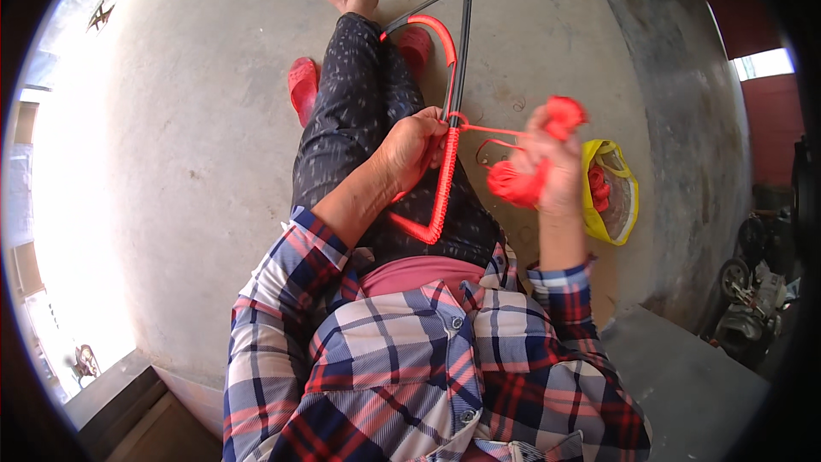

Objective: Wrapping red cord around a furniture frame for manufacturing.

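Note:
My left hand is closed around one side of a black angular frame lying over my lap. Red cord is wound tightly in coils along the frame's near part, below my fingers. A curved red-wrapped piece shows toward the far end. Off to the right, my right hand, smeared a little by motion, grips a bundle of red cord, part of which sticks out above the fingers. From the frame beside my left fingertips, a strand stretches across to the right hand.
A yellow-rimmed bag with red cord inside stands on the concrete floor at the right. Red slippers lie by my outstretched legs. A motorbike is at the far right, past a grey wall.

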Available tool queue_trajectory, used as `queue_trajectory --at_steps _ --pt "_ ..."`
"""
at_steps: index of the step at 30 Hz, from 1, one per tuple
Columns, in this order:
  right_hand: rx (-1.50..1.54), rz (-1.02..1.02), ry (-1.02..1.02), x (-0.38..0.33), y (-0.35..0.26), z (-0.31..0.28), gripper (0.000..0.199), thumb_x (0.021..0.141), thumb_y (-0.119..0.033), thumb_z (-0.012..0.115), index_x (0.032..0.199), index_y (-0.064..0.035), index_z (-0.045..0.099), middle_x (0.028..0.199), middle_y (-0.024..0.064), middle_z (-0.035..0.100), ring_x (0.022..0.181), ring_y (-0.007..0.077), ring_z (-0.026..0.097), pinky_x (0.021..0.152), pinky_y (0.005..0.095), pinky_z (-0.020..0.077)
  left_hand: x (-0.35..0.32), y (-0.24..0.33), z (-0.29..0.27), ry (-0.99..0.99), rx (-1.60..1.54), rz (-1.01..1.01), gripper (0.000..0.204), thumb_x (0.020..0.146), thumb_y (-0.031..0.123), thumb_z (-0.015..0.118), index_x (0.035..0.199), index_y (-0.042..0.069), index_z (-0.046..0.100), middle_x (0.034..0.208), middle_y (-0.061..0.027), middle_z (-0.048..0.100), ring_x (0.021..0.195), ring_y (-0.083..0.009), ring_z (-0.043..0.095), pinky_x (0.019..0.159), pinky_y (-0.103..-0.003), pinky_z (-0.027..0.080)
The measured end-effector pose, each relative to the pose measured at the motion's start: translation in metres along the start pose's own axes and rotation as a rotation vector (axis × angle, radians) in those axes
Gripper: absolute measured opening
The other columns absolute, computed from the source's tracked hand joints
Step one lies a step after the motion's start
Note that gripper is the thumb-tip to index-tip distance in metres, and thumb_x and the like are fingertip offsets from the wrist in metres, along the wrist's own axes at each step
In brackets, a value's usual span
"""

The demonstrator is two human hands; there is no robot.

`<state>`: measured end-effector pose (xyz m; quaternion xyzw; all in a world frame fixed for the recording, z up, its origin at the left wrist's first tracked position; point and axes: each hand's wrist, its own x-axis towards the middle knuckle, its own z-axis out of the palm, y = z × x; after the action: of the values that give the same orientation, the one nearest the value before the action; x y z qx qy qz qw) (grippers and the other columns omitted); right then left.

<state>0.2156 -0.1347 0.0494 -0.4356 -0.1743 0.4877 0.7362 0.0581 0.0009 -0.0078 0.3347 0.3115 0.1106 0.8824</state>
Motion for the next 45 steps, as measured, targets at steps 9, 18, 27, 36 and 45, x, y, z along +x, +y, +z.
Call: queue_trajectory --at_steps 9,18,27,36,45 --pt "0.037 0.185 -0.212 -0.052 -0.017 0.042 0.015 0.078 0.004 0.054 0.083 -0.0080 0.045 0.065 -0.0016 0.039 0.045 0.0069 0.032 0.040 0.0233 0.0266 0.013 -0.003 -0.010 -0.034 -0.015 -0.095 0.006 0.081 0.014 0.046 0.082 0.012 0.051 0.063 0.0017 0.044 0.051 -0.0133 0.037 0.048 -0.028 0.030" --pt "0.383 -0.032 -0.646 -0.050 -0.077 0.055 0.017 0.078 -0.001 0.054 0.085 -0.0104 0.043 0.070 0.0055 0.046 0.047 0.0134 0.042 0.043 0.0262 0.0325 -0.031 0.010 0.045 0.190 0.914 0.940 0.025 0.084 0.006 0.065 0.106 0.001 0.057 0.099 -0.0080 0.057 0.091 -0.0179 0.057 0.084 -0.029 0.047" --pt "-1.500 -0.075 -0.526 -0.007 0.014 -0.001 0.033 0.069 0.003 0.063 0.101 -0.0028 0.066 0.091 0.0083 0.059 0.086 0.0237 0.062 0.076 0.0330 0.0490 -0.042 0.015 -0.031 0.363 1.019 0.158 0.035 0.092 0.030 0.062 0.082 -0.003 0.061 0.070 -0.0123 0.064 0.068 -0.0154 0.062 0.066 -0.031 0.050" --pt "-0.592 0.035 -0.118 -0.003 0.054 0.002 0.039 0.079 -0.006 0.069 0.116 0.0045 0.059 0.099 0.0063 0.067 0.088 0.0130 0.063 0.082 0.0290 0.0518 -0.050 0.008 -0.009 0.452 1.031 0.738 0.004 0.089 0.000 0.056 0.086 0.001 0.053 0.071 -0.0013 0.056 0.069 -0.0061 0.053 0.061 -0.026 0.047" --pt "-0.703 -0.398 -0.225 -0.014 0.018 0.024 0.045 0.082 -0.017 0.072 0.122 -0.0017 0.056 0.123 0.0103 0.056 0.116 0.0210 0.053 0.097 0.0334 0.0425 -0.069 0.049 0.057 0.105 0.230 0.320 0.013 0.091 0.017 0.051 0.093 0.005 0.053 0.071 -0.0046 0.058 0.053 -0.0082 0.044 0.046 -0.021 0.030"
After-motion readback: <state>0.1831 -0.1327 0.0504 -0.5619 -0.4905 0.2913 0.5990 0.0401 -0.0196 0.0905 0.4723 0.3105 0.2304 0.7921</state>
